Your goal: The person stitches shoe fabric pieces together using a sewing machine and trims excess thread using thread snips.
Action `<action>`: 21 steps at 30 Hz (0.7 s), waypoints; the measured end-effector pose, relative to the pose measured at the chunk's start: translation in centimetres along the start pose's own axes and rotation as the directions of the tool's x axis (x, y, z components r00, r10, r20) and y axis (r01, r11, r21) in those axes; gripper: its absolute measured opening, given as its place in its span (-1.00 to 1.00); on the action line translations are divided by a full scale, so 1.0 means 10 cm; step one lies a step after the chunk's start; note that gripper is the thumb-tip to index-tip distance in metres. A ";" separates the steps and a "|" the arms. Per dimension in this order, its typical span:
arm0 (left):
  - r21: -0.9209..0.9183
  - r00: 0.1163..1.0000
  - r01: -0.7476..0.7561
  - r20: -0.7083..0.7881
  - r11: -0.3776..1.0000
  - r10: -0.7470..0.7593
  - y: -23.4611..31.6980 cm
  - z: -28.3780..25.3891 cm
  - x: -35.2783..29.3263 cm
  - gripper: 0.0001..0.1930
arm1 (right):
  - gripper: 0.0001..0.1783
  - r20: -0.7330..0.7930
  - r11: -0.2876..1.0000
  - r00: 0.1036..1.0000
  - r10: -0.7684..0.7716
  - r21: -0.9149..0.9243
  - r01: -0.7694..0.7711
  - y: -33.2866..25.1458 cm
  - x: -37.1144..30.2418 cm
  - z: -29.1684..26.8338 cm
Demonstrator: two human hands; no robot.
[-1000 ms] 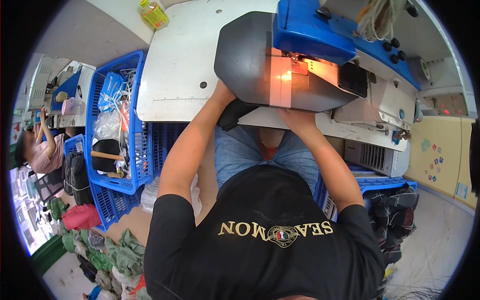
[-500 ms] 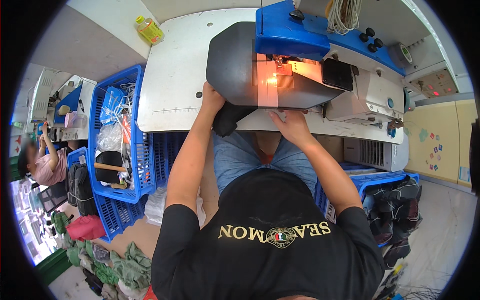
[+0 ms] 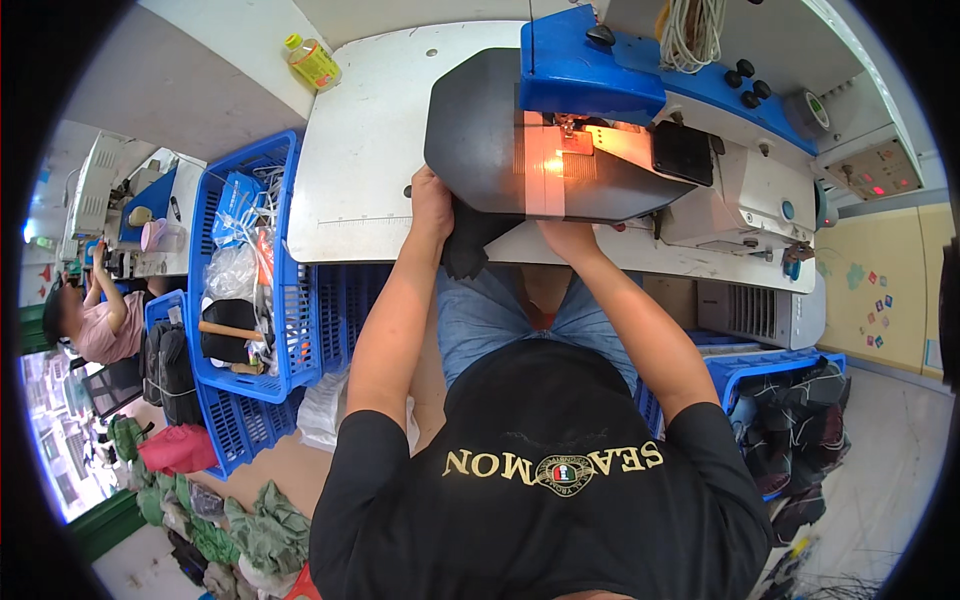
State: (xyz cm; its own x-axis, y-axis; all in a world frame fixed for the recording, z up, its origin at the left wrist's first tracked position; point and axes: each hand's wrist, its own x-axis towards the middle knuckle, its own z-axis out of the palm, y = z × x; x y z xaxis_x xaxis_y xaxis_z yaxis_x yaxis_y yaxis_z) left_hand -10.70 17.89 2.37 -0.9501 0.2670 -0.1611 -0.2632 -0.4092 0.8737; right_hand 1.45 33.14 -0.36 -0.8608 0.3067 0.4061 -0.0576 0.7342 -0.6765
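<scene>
A sewing machine with a blue head (image 3: 590, 70) stands on the white table. Its lamp lights the needle area above a large, dark, flat plate (image 3: 475, 130) with cut corners. Black cloth (image 3: 466, 245) hangs from beneath the plate's near left edge, its lower end over the table's front edge. My left hand (image 3: 432, 205) is closed on this cloth beside the plate's left corner, some fingers hidden. Under the plate's near edge, below the lit strip, is my right hand (image 3: 568, 240); its fingers are out of sight.
Left of the table stands a blue basket (image 3: 290, 340) of plastic bags and tools. A bottle (image 3: 313, 62) is at the table's back left. Another blue crate (image 3: 740, 368) with dark bundles sits on the right. Someone in pink (image 3: 110, 325) works far left.
My right hand has slid left and in under the plate's edge, hiding its fingers. My left hand stays by the plate's left corner with the cloth. The whole view has shifted slightly.
</scene>
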 end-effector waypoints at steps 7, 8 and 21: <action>0.175 0.996 -0.074 0.053 0.982 0.066 -0.12 -0.25 0.10 -0.89 | -0.81 -0.111 0.980 0.977 -0.183 -0.097 0.173 0.16 0.00 0.04; 0.290 0.976 -0.199 0.140 0.936 0.165 -0.15 -0.28 0.09 -0.90 | -0.83 -0.041 0.997 0.996 -0.077 0.005 0.077 0.17 -0.01 0.05; 0.414 0.950 -0.308 0.186 0.857 0.251 -0.01 -0.23 0.07 -0.89 | -0.88 0.246 0.745 0.928 0.281 0.553 -0.372 0.07 -0.04 0.05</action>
State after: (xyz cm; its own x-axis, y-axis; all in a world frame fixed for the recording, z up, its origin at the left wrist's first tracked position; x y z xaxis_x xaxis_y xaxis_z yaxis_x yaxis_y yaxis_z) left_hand -11.67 16.12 1.10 -0.9376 0.3130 0.1517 0.1359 -0.0717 0.9881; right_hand 1.51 33.24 -1.31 -0.9391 0.3418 0.0355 -0.0020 0.0980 -0.9952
